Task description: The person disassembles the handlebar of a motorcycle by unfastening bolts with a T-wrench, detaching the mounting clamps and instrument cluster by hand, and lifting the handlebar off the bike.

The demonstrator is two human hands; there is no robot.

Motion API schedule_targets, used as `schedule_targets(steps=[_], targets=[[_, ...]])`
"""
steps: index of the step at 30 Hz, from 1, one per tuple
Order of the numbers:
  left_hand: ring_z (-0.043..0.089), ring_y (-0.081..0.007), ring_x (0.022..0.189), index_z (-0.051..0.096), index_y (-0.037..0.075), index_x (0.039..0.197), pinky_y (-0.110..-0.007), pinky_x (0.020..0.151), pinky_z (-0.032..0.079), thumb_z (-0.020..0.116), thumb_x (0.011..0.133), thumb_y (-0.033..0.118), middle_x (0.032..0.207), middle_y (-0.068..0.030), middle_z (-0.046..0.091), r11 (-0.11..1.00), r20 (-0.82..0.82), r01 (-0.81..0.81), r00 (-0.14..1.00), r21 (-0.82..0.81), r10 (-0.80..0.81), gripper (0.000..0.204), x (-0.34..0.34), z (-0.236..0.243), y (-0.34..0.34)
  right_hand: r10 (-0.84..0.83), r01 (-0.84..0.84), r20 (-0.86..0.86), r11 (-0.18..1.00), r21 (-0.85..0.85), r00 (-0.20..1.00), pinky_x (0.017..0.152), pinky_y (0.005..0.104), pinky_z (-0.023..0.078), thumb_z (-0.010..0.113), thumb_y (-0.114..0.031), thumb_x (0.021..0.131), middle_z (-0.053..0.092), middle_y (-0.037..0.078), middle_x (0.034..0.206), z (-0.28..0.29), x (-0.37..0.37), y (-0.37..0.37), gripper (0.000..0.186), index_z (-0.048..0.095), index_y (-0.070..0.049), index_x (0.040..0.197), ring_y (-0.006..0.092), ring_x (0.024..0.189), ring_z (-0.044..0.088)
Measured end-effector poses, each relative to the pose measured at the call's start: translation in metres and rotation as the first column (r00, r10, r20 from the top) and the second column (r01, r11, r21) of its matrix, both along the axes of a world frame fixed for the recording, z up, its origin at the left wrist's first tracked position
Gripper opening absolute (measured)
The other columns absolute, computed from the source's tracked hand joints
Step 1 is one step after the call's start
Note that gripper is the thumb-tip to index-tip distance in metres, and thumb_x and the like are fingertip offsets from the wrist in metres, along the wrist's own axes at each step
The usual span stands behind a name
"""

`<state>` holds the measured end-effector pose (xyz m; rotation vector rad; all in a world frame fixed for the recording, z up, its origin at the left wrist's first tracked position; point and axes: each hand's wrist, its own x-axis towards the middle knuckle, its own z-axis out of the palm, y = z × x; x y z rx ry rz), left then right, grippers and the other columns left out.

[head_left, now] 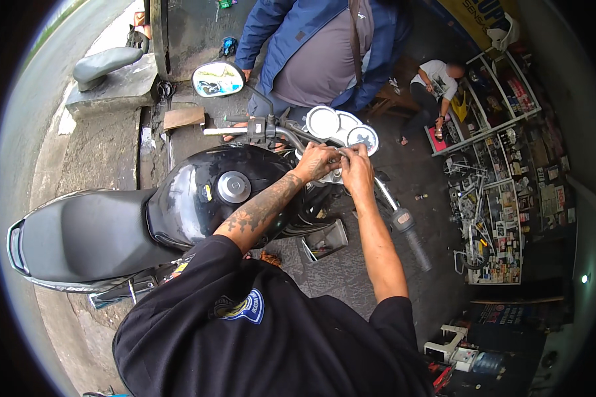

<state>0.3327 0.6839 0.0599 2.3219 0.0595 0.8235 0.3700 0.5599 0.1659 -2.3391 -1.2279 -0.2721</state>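
A black motorcycle with a black fuel tank (183, 188) and round silver filler cap (234, 186) lies below me. My left hand (317, 161), on the tattooed forearm, and my right hand (355, 167) meet at the middle of the handlebar, just below two white-faced round gauges (323, 122). Both hands have bent fingers pinched on something small and dark there, which I cannot make out. The left grip side (237, 130) carries a mirror (217, 79); the right black grip (415, 246) is free of my hands.
A person in a blue jacket (267, 44) stands beyond the handlebar. A seated person in a white shirt (437, 81) is beside metal shelving (496, 139). A metal tray (326, 239) lies on the floor under the bike. A concrete block (110, 99), a board (184, 118) and white containers (460, 357) are around.
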Motion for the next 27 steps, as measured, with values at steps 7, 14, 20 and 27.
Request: schedule_targets(steps=[7,14,20,27], targets=[[0.062,-0.0269,0.093,0.065,0.014,0.102,-0.042,0.081,0.039,0.07,0.074,0.022,0.093,-0.0048,0.067,0.995,-0.039,0.079,0.996,-0.06,-0.082,0.029,0.0,0.005,-0.005,0.035,-0.028,-0.037,0.981,0.192,0.999,0.073,0.0357,0.052,0.063,0.006,0.075,0.058,0.012,0.091,-0.03,0.004,-0.01,0.013,0.069,-0.002,0.084,0.0269,0.083,0.063],[0.062,-0.0195,0.09,0.069,0.02,0.108,-0.037,0.08,0.036,0.065,0.084,0.04,0.093,0.0002,0.069,0.995,-0.076,0.058,0.995,-0.078,-0.064,0.031,-0.007,0.01,0.001,0.183,0.34,-0.571,0.646,0.683,0.8,0.07,0.0253,0.048,0.055,-0.012,0.096,0.065,0.007,0.09,-0.039,-0.024,0.007,0.017,0.059,0.003,0.103,0.0132,0.078,0.059],[0.061,-0.0191,0.094,0.067,0.019,0.107,-0.038,0.083,0.036,0.066,0.082,0.036,0.091,0.0011,0.068,0.998,-0.02,0.034,0.999,-0.044,-0.035,0.03,-0.002,0.001,0.001,0.038,0.343,-0.57,0.766,0.543,0.82,0.063,0.0291,0.047,0.059,-0.015,0.093,0.065,0.009,0.08,-0.051,0.005,0.018,0.017,0.061,0.001,0.1,0.0147,0.068,0.059],[0.059,-0.0223,0.098,0.065,0.014,0.101,-0.041,0.083,0.036,0.067,0.08,0.033,0.094,-0.0003,0.066,0.999,-0.052,0.038,0.998,-0.028,-0.039,0.028,-0.001,-0.002,0.0,0.074,-0.058,-0.12,0.99,0.128,0.99,0.07,0.0341,0.049,0.059,0.007,0.079,0.064,0.008,0.078,-0.012,0.004,-0.001,0.015,0.066,-0.002,0.09,0.022,0.075,0.063]])
